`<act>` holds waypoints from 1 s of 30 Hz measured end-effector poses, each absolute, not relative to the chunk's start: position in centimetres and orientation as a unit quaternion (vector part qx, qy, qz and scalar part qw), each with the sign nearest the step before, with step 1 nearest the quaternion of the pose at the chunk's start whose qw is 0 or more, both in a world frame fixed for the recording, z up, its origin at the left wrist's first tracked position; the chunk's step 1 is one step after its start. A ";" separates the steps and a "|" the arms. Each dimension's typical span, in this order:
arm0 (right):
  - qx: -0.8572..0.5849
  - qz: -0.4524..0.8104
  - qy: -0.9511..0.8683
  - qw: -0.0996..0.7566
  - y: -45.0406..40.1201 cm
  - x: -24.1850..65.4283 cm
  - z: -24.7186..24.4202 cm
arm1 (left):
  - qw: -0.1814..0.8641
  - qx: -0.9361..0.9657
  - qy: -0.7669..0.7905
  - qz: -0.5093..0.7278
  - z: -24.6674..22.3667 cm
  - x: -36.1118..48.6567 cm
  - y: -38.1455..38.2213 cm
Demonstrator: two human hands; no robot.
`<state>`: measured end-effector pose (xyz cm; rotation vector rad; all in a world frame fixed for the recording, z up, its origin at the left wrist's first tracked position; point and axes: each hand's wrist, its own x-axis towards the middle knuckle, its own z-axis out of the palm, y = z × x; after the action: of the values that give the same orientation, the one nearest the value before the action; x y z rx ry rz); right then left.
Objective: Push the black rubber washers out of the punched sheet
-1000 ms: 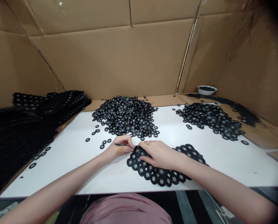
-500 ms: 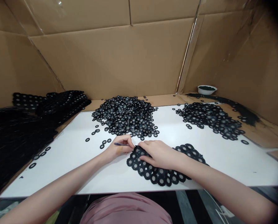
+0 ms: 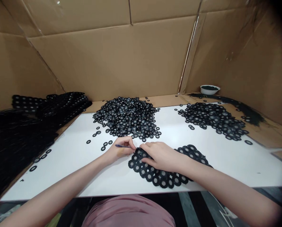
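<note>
Left hand (image 3: 118, 150) near the middle of the white table top (image 3: 228, 167), fingers (image 3: 129, 142) curled shut around a thin dark stick (image 3: 122, 146), like a pen grip. Right hand (image 3: 161, 156) just beside it, fingers (image 3: 147, 150) lying flat and a bit open, gripping nothing, resting on a patch of joined black rubber rings (image 3: 162, 178) with gray middles. That patch right under the right hand, close to the table's near edge. Big heap of loose rings (image 3: 128, 118) at 12 o'clock from the hands. Second heap (image 3: 214, 119) at 2 o'clock. A few stray rings (image 3: 105, 144) at 9 o'clock. Tall black pile of ring sheets (image 3: 18, 138) at 9 o'clock, farther out. Small white bowl (image 3: 209, 90) at 2 o'clock, past the table's far edge. Brown cardboard walls (image 3: 108, 63) around the back.
</note>
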<state>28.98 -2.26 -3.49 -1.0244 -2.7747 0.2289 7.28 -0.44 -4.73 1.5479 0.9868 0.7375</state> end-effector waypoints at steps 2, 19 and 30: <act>-0.344 0.074 -0.932 0.088 -2.2 29.0 -3.5 | 0.551 0.653 0.417 0.311 -4.8 7.2 -0.4; -0.337 0.078 -0.934 0.093 -2.1 29.2 -3.6 | 0.550 0.654 0.415 0.313 -4.9 7.3 -0.3; -0.338 0.079 -0.934 0.089 -2.1 29.1 -3.5 | 0.546 0.657 0.416 0.313 -4.8 7.3 -0.3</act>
<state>29.13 -2.12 -3.51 -1.0051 -2.7775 0.2340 7.30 -0.31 -4.80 1.5572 0.9853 0.7409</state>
